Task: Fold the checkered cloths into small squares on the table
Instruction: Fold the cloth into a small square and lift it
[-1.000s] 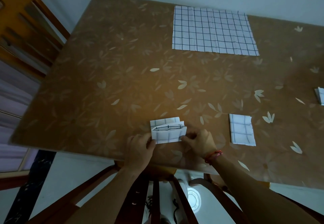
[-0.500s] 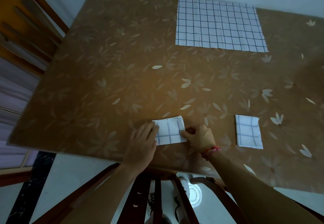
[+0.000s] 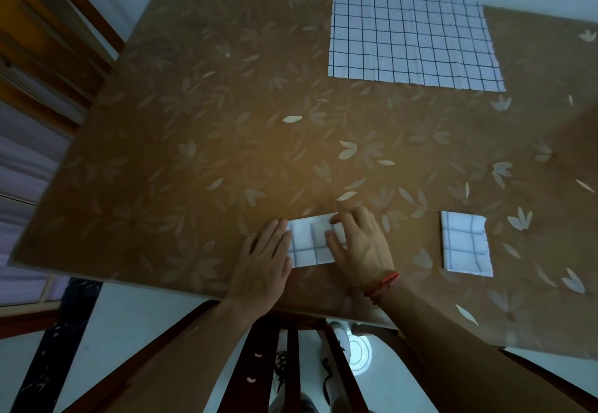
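The folded cloth (image 3: 307,244) lies near the front edge of the table (image 3: 194,153), between the hands. A second ago we saw its top layer bulging and pinched. Now the left hand (image 3: 263,263) rests straight-fingered on its left edge and the right hand (image 3: 359,244) presses flat on its right part, gripping nothing. We judge this fold done. It looks almost square, its longer side running left to right, slightly tilted. A second folded square (image 3: 466,241) sits well apart, and the open cloth (image 3: 411,37) lies at the far edge.
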`<state>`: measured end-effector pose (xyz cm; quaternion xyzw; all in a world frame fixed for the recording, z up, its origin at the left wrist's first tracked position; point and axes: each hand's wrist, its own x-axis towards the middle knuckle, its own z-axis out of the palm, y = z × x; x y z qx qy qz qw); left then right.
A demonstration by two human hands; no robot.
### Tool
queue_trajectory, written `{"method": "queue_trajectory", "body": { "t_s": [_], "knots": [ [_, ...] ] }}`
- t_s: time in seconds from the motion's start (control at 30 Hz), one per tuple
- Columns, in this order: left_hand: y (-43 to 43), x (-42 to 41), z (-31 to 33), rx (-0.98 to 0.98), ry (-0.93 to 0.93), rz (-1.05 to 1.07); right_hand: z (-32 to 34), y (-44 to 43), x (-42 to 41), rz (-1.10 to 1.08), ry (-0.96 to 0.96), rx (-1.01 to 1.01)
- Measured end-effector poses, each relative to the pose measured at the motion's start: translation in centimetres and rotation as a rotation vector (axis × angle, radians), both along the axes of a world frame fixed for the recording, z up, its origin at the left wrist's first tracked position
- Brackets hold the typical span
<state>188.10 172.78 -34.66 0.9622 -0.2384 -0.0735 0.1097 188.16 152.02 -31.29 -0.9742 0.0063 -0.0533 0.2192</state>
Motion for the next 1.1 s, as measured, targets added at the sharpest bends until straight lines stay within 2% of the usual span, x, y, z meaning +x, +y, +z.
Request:
{"method": "queue_trajectory", "body": {
  "t_s": [0.03,0.13,0.23,0.67,0.87,1.1],
  "knots": [
    [0.0,0.0,0.0,0.005,0.002,-0.002,-0.1,0.8,0.1,0.094,-0.037,-0.029],
    [-0.2,-0.1,-0.1,0.013,0.003,-0.004,-1.3,3.2,0.5,0.326,0.004,-0.174],
    [-0.1,-0.3,-0.5,0.043,0.004,-0.011,-2.9,4.3,0.4,0.429,0.054,-0.278],
    [0.1,-0.4,-0.9,0.11,0.039,-0.017,-3.8,2.9,0.6,0.458,0.223,-0.306],
    [-0.2,-0.4,-0.4,0.092,0.065,0.005,-3.3,-1.7,-0.1,0.363,0.293,-0.395],
    [-0.6,0.0,0.7,0.085,0.06,0.011,-2.6,-1.3,-0.1,0.324,0.343,-0.399]
  ]
}}
